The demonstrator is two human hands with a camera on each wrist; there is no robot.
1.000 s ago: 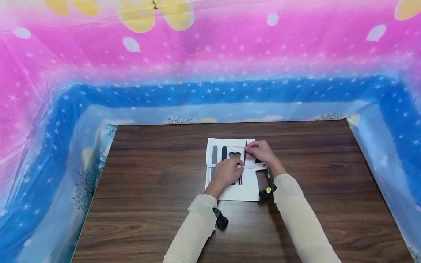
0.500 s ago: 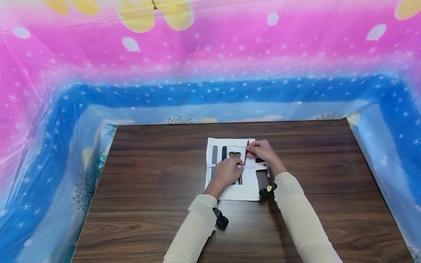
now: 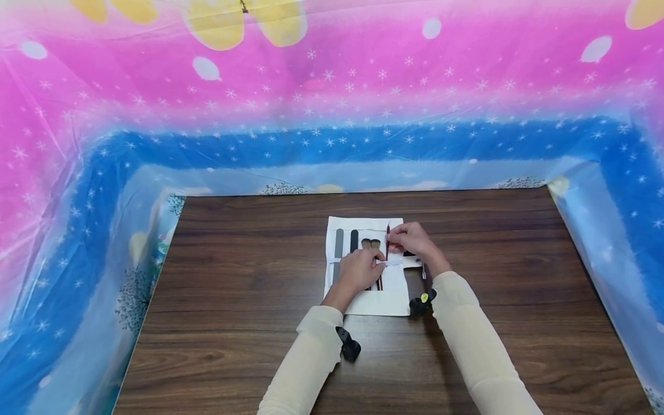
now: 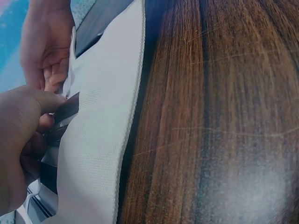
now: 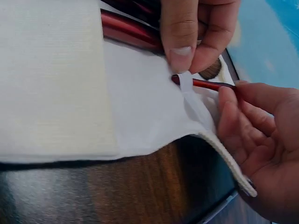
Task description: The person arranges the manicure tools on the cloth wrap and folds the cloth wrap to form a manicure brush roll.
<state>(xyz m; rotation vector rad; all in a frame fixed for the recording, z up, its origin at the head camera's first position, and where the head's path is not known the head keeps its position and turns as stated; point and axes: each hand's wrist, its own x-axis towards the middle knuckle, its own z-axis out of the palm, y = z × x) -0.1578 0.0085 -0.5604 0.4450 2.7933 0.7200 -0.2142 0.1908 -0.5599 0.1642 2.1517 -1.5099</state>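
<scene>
An opened white cloth brush roll (image 3: 394, 302) lies on the table. My right hand (image 3: 412, 237) pinches a thin red-handled tool (image 3: 387, 245), its narrow tip pointing away from me. In the right wrist view, the blunt end of the red-handled tool (image 5: 209, 84) passes under a white elastic band (image 5: 188, 91). My left hand (image 3: 358, 270) pinches that band at thumb and fingertip, just beside the tool. Under my left hand lie two brushes (image 3: 366, 244) with dark red handles, partly covered. A grey file (image 3: 339, 245) and a black file (image 3: 354, 240) sit left of them.
A strap with a snap (image 3: 413, 261) sticks out from the roll's right side, with another slender tool (image 3: 424, 272) close by on the wooden table (image 3: 233, 259). Patterned pink and blue sheeting (image 3: 332, 138) surrounds the table's back and sides.
The red-handled tool tilted slightly right, then came back more upright and slid a little toward me, its lower end reaching the band. My left hand stays in place.
</scene>
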